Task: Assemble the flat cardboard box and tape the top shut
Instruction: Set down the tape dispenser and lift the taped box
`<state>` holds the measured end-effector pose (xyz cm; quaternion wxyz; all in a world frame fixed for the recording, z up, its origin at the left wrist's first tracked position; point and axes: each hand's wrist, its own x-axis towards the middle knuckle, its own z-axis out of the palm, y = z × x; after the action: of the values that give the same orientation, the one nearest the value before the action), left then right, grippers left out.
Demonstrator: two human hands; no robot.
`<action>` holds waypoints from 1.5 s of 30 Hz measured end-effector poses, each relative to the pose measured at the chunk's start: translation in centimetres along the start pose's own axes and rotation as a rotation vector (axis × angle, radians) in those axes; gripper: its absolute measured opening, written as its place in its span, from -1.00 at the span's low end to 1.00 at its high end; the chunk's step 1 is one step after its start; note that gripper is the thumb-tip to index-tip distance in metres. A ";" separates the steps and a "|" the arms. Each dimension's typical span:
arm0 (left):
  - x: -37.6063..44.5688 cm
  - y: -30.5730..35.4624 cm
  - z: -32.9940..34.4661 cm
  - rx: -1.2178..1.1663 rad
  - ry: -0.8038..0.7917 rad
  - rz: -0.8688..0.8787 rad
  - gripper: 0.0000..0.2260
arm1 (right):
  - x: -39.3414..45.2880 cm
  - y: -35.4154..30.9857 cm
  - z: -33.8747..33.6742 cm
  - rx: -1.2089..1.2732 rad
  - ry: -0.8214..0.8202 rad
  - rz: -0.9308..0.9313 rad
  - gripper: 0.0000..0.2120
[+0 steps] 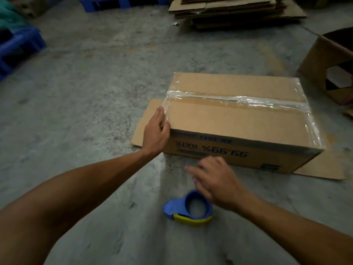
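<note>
A brown cardboard box [238, 119] stands assembled on the concrete floor, its top flaps closed. Clear tape [235, 99] runs along the centre seam and down both short ends. My left hand [155, 132] presses flat against the box's near left corner, fingers straight over the tape end. My right hand [217, 180] hovers in front of the box, fingers loosely curled and holding nothing, blurred by motion. Just below it, a blue and yellow tape dispenser [188, 208] lies on the floor, apart from the hand.
A flat cardboard sheet [145, 123] lies under the box, showing at left and right. A stack of flattened boxes [235, 12] sits at the back. An open box [328, 67] stands at far right. Blue pallets [17, 48] are at left.
</note>
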<state>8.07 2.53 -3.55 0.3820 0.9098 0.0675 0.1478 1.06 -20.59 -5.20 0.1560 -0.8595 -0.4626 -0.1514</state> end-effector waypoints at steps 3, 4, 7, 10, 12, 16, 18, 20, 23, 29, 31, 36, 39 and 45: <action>1.5 -0.1 -0.1 0.085 -0.045 -0.021 -0.51 | 2.6 6.2 -3.7 -0.079 0.172 0.235 -0.64; 2.1 0.2 -0.3 0.082 -0.045 -0.025 -0.54 | 2.9 8.5 -4.8 -0.108 0.177 0.341 -0.62; 3.7 0.6 -0.3 0.015 -0.055 -0.107 -0.59 | 1.8 14.9 -7.5 -0.269 0.079 0.705 -0.52; 4.8 0.5 0.1 -0.112 -0.079 -0.240 -0.49 | -1.0 18.9 -9.0 -0.257 -0.093 1.122 -0.39; 5.0 0.4 0.4 -0.201 -0.081 -0.290 -0.48 | -1.8 19.7 -9.2 -0.101 -0.161 1.298 -0.29; 4.5 0.3 0.0 -0.269 -0.072 -0.311 -0.49 | -1.2 18.8 -9.6 -0.033 -0.107 1.318 -0.27; 3.7 0.0 -0.4 -0.227 -0.014 -0.320 -0.51 | -0.8 18.1 -9.6 -0.005 -0.080 1.319 -0.28; 2.5 -0.7 -1.4 -0.150 0.067 -0.356 -0.55 | -0.2 17.1 -9.2 0.029 -0.080 1.294 -0.30; 0.9 -2.4 -3.8 -0.105 0.159 -0.402 -0.69 | 1.0 15.4 -8.6 0.062 -0.086 1.231 -0.37; 0.4 -4.6 -8.7 -0.269 0.014 -0.547 -0.68 | 2.5 14.0 -7.3 0.079 -0.040 1.124 -0.35; 0.8 -5.0 -9.7 -0.267 -0.073 -0.575 -0.57 | 2.9 14.7 -7.1 0.096 -0.084 1.133 -0.29; 3.1 -3.8 -9.5 -0.192 -0.300 -0.397 -0.43 | 4.6 16.9 -6.7 0.304 -0.094 1.143 -0.22; 6.1 -2.9 -8.9 -0.131 -0.286 -0.402 -0.36 | 6.0 18.2 -7.0 0.345 -0.121 1.132 -0.18; 7.8 -4.4 -7.6 -0.226 -0.201 -0.464 -0.51 | 5.7 20.2 -6.1 0.563 0.040 1.177 -0.39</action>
<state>12.96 12.57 0.02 0.5095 0.8317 0.2190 -0.0282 20.42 -29.40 0.09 0.4407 -0.8924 0.0662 0.0704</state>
